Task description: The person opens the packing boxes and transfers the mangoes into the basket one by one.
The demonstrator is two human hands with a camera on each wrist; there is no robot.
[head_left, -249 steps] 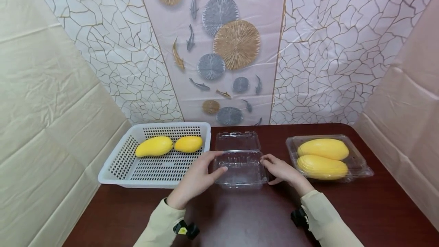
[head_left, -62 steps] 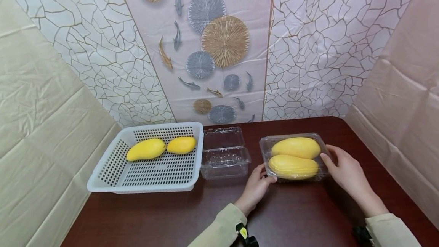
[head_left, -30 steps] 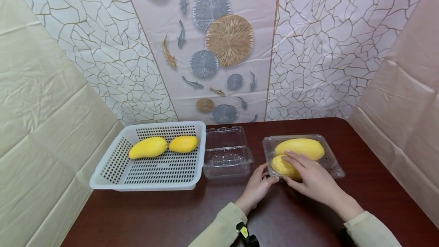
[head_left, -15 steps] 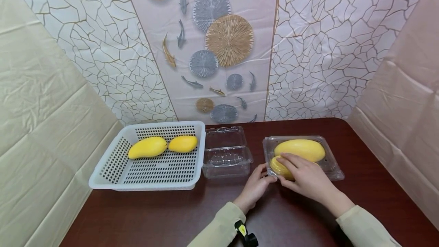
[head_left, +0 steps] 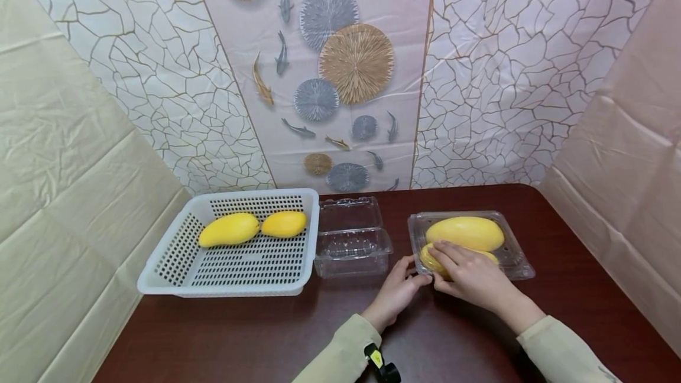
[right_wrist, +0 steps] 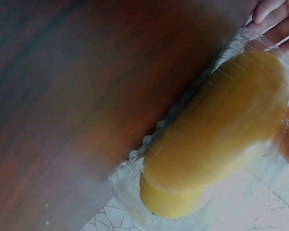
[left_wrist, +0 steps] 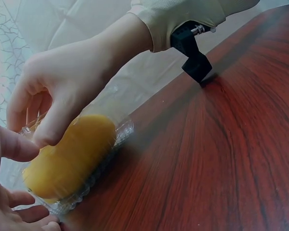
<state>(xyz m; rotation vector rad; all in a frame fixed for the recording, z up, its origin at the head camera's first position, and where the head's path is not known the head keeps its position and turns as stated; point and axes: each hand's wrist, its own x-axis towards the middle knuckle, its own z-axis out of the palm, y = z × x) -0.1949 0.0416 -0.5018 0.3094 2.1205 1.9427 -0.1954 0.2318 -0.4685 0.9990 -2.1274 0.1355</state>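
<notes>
Two large yellow mangoes (head_left: 464, 233) lie in a lidded clear plastic clamshell box (head_left: 513, 262) on the right side of the table. My left hand (head_left: 396, 291) grips the box's front left corner, thumb at the front rim and fingers along the left wall. Over the front mango (right_wrist: 221, 130), my right hand (head_left: 473, 276) bends its fingers onto the lid, with its thumb at the front edge close beside the left thumb. In the left wrist view the right hand (left_wrist: 72, 72) arches over the box corner, hiding part of the lid.
An open clear clamshell box (head_left: 353, 247) stands mid-table with its lid folded back. Left of it, a white perforated plastic basket (head_left: 229, 289) holds two smaller mangoes (head_left: 230, 229). Fabric-covered walls (head_left: 612, 135) border the dark red table (head_left: 255, 341) at the back and sides.
Both hands have left the open box for the filled one, which has shifted left. The right hand has since gone from its right side to the front left, lately moving only slightly.
</notes>
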